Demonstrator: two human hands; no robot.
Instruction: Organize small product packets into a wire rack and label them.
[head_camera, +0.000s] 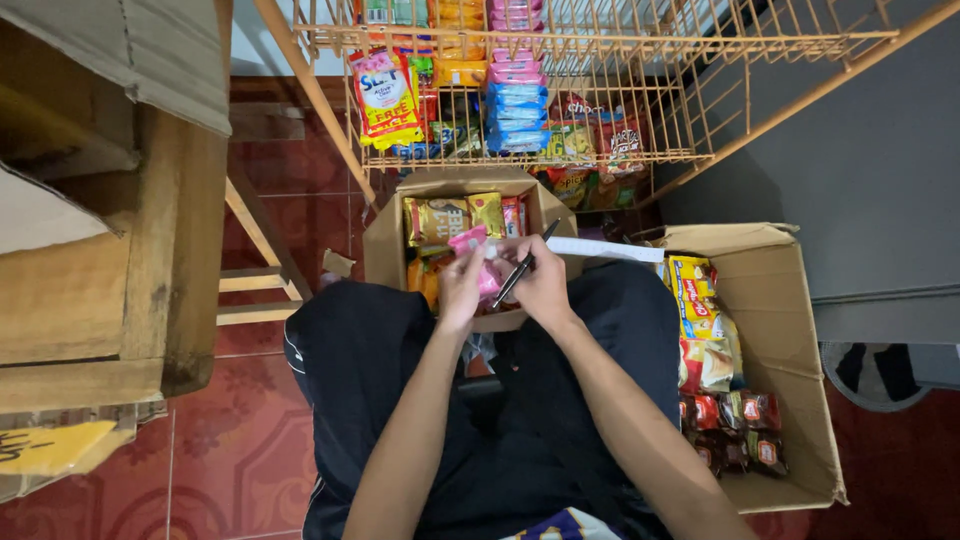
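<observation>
Small pink snack packet (478, 258), soft wrapper w/ white bits, held up tilted btwn both hands over the open front carton, its lower part hidden by fingers; thin black pen (524, 264) lies diagonal across it, tip low-left, top end up-right.

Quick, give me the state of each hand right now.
Left hand: closed on a pink packet.
Right hand: closed on a black pen, also touching the pink packet.
</observation>
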